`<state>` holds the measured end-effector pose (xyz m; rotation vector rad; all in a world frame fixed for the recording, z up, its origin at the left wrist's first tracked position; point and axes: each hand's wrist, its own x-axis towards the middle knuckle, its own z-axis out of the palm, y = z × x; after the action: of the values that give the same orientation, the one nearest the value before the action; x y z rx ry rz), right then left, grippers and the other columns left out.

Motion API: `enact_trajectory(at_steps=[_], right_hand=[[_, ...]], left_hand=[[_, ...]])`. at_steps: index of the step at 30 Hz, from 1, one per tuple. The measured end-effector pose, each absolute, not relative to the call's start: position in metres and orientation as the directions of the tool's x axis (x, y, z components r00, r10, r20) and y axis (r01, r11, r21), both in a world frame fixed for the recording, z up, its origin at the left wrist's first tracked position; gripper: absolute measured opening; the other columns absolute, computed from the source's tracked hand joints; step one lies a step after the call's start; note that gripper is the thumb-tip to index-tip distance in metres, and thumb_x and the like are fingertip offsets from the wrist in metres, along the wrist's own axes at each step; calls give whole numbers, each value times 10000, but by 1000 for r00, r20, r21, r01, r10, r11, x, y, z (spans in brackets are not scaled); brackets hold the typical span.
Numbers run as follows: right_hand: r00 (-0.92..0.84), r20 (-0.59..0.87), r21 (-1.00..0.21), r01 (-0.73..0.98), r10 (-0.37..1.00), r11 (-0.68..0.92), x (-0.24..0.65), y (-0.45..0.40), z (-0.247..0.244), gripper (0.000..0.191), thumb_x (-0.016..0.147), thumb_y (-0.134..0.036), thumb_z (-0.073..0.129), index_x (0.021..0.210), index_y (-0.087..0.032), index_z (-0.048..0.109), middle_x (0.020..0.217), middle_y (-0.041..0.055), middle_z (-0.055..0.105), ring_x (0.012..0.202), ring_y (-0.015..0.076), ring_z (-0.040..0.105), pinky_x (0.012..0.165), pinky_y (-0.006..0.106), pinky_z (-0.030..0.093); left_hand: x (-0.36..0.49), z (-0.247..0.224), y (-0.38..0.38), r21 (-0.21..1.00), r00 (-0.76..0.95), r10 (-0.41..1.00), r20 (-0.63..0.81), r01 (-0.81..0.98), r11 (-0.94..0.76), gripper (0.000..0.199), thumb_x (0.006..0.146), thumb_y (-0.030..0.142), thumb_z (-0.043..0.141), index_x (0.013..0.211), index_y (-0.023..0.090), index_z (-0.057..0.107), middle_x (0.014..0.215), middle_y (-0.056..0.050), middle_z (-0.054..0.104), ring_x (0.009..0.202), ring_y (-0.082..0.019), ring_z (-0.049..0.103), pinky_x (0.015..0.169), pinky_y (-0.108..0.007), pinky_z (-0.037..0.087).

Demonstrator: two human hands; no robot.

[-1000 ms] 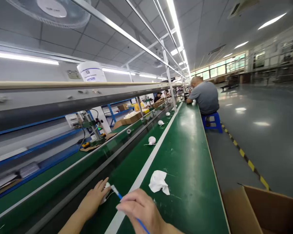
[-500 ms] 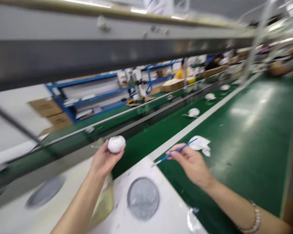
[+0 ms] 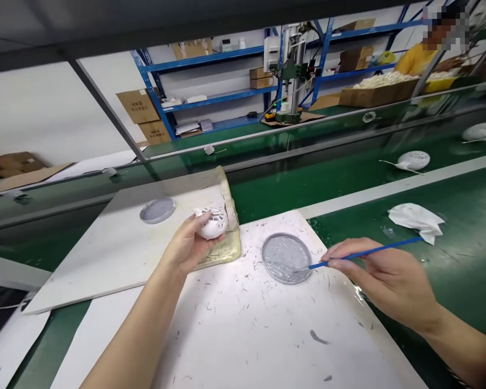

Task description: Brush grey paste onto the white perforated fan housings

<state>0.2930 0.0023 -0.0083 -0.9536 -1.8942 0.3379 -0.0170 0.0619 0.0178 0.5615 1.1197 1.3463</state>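
My left hand (image 3: 188,248) is closed around a round white plastic housing (image 3: 213,223) with vent slots near its top. It is held above the paint-specked white board (image 3: 227,319). Between the thumb and fingers of my right hand (image 3: 389,281) is a thin blue paintbrush (image 3: 372,252), its handle pointing right. The brush tip reaches into a shallow round dish of grey paint (image 3: 285,258) on the board. A crumpled white tissue (image 3: 415,220) lies just beyond my right hand.
A second grey dish (image 3: 157,209) sits on another white board (image 3: 105,243) at left. White housings with wires (image 3: 413,161) rest on the green belt (image 3: 275,189), beside a white strip (image 3: 389,186). Metal posts stand behind. Farther back are blue shelves (image 3: 210,102) and a person in yellow (image 3: 417,58).
The view has turned left and down. The brush tip has moved from beyond the dish into the grey paint. The housing in my left hand now shows its slotted side.
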Motion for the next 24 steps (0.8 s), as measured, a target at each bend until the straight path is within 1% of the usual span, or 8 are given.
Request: enact_trajectory(at_steps=[3, 5, 8, 14, 17, 19, 22, 24], right_hand=[[-301, 616, -582, 448, 728, 678, 290, 0, -10, 98, 868, -193, 633, 917, -262, 683, 825, 17, 743, 758, 186, 722, 634, 274, 594], [-328, 601, -585, 441, 729, 681, 290, -2, -9, 157, 872, -172, 617, 971, -277, 679, 853, 13, 746, 800, 187, 721, 647, 275, 596], [-384, 603, -575, 399, 699, 715, 289, -3, -8, 256, 864, -119, 605, 1042, -292, 667, 894, 6, 748, 857, 180, 715, 676, 273, 598], [-488, 625, -516, 328, 609, 791, 281, 0, -12, 374, 830, -42, 601, 1102, -292, 661, 875, 6, 755, 798, 177, 721, 673, 295, 605], [-475, 636, -508, 334, 608, 794, 279, 2, -16, 351, 826, -47, 622, 1083, -282, 665, 864, 8, 758, 784, 172, 724, 667, 286, 611], [-455, 635, -529, 333, 625, 780, 279, 3, -20, 311, 825, -59, 640, 1054, -268, 672, 867, 10, 760, 800, 171, 728, 690, 281, 618], [-383, 608, -598, 355, 696, 718, 277, 5, -27, 218, 842, -93, 638, 982, -251, 697, 865, 14, 760, 822, 174, 732, 732, 280, 619], [-277, 571, -681, 367, 773, 634, 275, 7, -32, 133, 857, -154, 642, 909, -250, 718, 849, 19, 755, 804, 179, 733, 721, 276, 617]], left_hand=[[-18, 15, 62, 937, -222, 963, -151, -344, 68, 588, 832, 246, 655, 1342, 257, 361, 1220, -104, 572, 935, -242, 656, 627, -389, 613], [-19, 13, 62, 950, -221, 971, -89, -311, 16, 653, 843, 268, 636, 1393, 323, 288, 1188, -81, 580, 900, -241, 667, 600, -390, 610], [-19, 12, 64, 938, -176, 981, -85, -346, 19, 426, 874, 275, 569, 1280, 291, 445, 1132, -77, 585, 874, -247, 677, 568, -359, 598], [-15, 16, 64, 792, -139, 942, -305, -586, 170, 87, 900, 244, 519, 963, 199, 558, 1034, -65, 616, 792, -215, 664, 532, -302, 562], [-14, 19, 63, 728, -121, 923, -364, -656, 201, 59, 887, 223, 557, 929, 185, 576, 1014, -67, 629, 796, -203, 657, 565, -305, 568], [-13, 20, 63, 705, -128, 918, -375, -683, 193, 89, 886, 195, 567, 974, 196, 584, 1063, -73, 633, 888, -232, 664, 656, -375, 598], [-13, 22, 61, 664, -110, 917, -384, -723, 191, 175, 906, 200, 551, 1079, 217, 571, 1156, -92, 624, 1056, -302, 641, 768, -508, 597], [-13, 24, 59, 619, -62, 916, -396, -755, 216, 242, 936, 260, 507, 1168, 200, 541, 1202, -135, 610, 1133, -334, 609, 797, -531, 591]])
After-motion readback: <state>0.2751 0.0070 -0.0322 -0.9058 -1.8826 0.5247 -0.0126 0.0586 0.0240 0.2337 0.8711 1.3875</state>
